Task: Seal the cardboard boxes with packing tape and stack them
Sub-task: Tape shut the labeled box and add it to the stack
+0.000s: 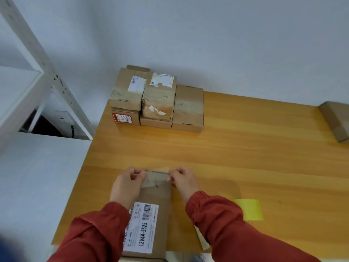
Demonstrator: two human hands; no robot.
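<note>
A long cardboard box (pixel 151 210) lies lengthwise on the wooden table (pixel 245 157), directly before the person, its white shipping label (pixel 142 226) facing up at the near end. At the far end, the left hand (pixel 128 183) and the right hand (pixel 182 179) each pinch one side of a strip of clear packing tape (pixel 154 179) stretched across the box's end flap; both hands are closed on the tape. The step in hand appears to be laying this strip over the far edge. Done well, the tape would be kept taut and level between the hands, centred on the seam, then pressed down from the middle outward so that no creases form. A yellow sheet (pixel 250 209) lies just right of the right sleeve. Well beyond, against the wall, stands the stack of sealed boxes (pixel 156 99), the likely destination. Another box (pixel 336 120) sits at the far right edge.
</note>
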